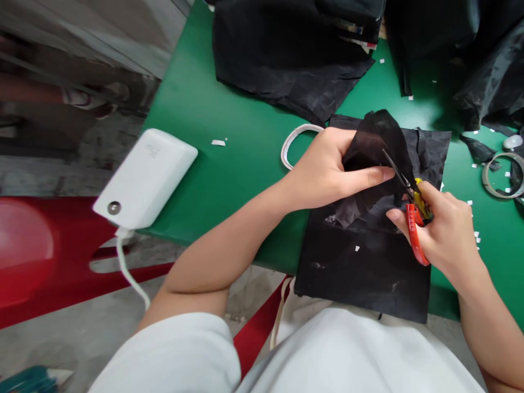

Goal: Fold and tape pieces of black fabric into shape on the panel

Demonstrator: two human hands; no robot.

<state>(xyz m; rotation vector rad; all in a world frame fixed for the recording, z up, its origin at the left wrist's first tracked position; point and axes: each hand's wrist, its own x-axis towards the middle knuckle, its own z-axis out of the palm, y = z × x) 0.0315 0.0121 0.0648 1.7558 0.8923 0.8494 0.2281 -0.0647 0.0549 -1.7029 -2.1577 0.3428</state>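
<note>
A piece of thin black fabric (379, 134) is pinched in my left hand (327, 166), its thumb stretched along the front and the other fingers hidden behind the cloth. In my right hand (450, 229) are scissors (414, 234) with red and yellow handles. Their blades point up and left across the fabric, close to my left thumb tip; whether they bite into it I cannot tell. Beneath both hands lies a flat black sheet (364, 273), which overhangs the table's near edge. One small white scrap (357, 248) rests on that sheet.
On the green table (245, 191) a white tape roll (289, 144) lies beside my left wrist, another roll (487, 180) at the right. Black material (282, 60) covers the back. A white power bank (145, 177) with a cable sits at the left edge, near a red chair (41, 256).
</note>
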